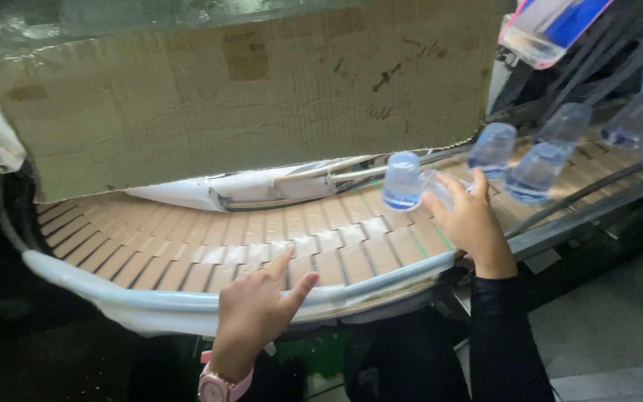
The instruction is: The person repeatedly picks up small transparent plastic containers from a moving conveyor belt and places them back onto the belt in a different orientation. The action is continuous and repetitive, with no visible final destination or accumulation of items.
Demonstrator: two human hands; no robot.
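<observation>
A curved conveyor (187, 260) of tan slats carries clear plastic bottles with blue caps. My right hand (469, 219) reaches over the near rail and touches a bottle lying on its side (440, 186), fingers around it. Next to it stands an upright bottle (402, 181). More bottles (494, 149) (537, 171) come along the belt at the right, blurred. My left hand (258, 305) rests on the near white guide rail (113, 298), fingers apart, index pointing over the slats, holding nothing. A pink watch (221, 383) sits on that wrist.
A large sheet of brown cardboard (247, 89) stands behind the belt. A white inner guide (247, 190) with metal rods follows the curve. A pack with a blue and pink wrapper (552, 26) hangs at the top right. Grey floor (612, 327) lies at the lower right.
</observation>
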